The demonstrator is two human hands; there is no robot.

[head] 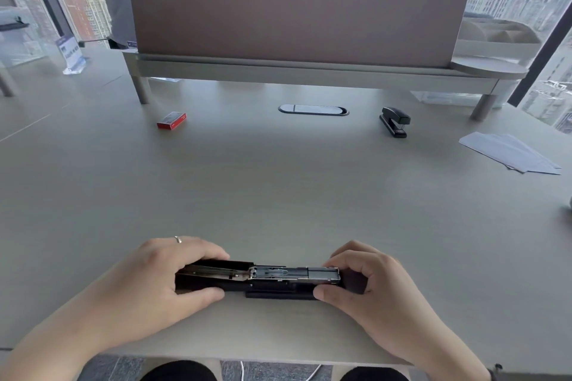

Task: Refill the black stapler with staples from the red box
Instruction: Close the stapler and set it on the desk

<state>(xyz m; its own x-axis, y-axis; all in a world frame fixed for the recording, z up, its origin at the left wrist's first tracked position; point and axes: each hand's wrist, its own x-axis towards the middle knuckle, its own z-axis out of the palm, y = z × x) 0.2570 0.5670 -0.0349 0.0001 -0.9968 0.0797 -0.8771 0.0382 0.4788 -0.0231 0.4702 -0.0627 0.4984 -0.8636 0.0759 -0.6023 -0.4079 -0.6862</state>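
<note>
Left hand (161,275) closed around the left end of the opened black stapler (260,280), thumb on the near side, fingers curled over the far edge; a ring (178,239) sits on 1 finger. Right hand (365,281) closed around the right end of the same stapler, thumb on the near side, fingers over the top. The stapler lies flat across the pale grey desk (278,189) near its front edge, swung fully open, its silver metal staple channel (294,274) facing up; whether staples are loaded cannot be told. The small red staple box (171,120) rests on the desk at 11 o'clock from the hands, well apart, untouched; a second, closed black stapler (395,121) stands at 1 o'clock; loose white paper sheets (510,153) lie at 2 o'clock near the desk's right edge; a brown fabric divider panel (297,14) rises at 12 o'clock along the back.
</note>
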